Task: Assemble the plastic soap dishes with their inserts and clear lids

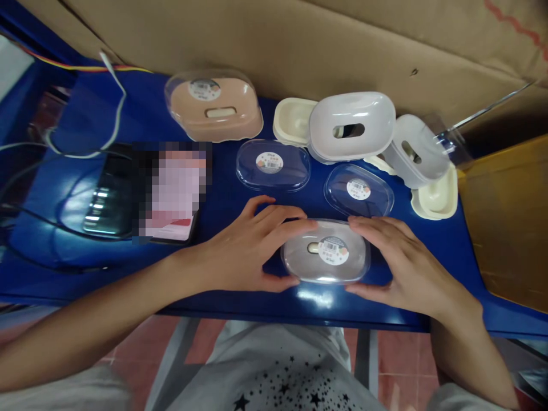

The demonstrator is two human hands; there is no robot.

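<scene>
Near the front edge of the blue table, a pale soap dish (299, 260) lies under a clear lid with a round label (333, 251). My left hand (257, 245) grips its left end, thumb at the near side and fingers at the far side. At the right end, my right hand (400, 262) holds it the same way, fingertips on the lid's rim. Just beyond my hands lie two loose clear lids, one on the left (274, 177) and one on the right (363, 200), each with a round label.
A peach soap dish (231, 123) with a tilted clear lid stands at the back. Pale dish parts (372, 137) and cream trays (440, 194) are stacked to its right. A phone (175, 194), a dark glossy device (109, 200) and cables occupy the left. Cardboard (342, 45) borders the table.
</scene>
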